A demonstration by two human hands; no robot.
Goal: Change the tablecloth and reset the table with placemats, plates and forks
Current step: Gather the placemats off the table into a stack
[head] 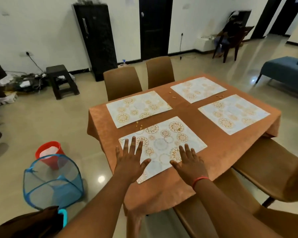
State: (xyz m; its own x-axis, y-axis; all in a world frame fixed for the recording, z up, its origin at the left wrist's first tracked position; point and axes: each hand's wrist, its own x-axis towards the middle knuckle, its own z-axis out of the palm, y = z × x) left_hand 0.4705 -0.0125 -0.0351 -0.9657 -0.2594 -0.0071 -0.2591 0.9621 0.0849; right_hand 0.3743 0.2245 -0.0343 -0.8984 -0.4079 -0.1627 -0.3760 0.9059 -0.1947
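On the near corner of the surface, left hand (129, 160) and right hand (190, 163) press flat, fingers spread, gripping nothing, on the nearest placemat (162, 143). Judged step: clearing mats off the orange tablecloth (184, 110). Next: lift this mat.

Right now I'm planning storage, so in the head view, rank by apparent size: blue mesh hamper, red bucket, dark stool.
1. blue mesh hamper, clearly largest.
2. dark stool and red bucket look alike; the stool stands farther off, so unranked.
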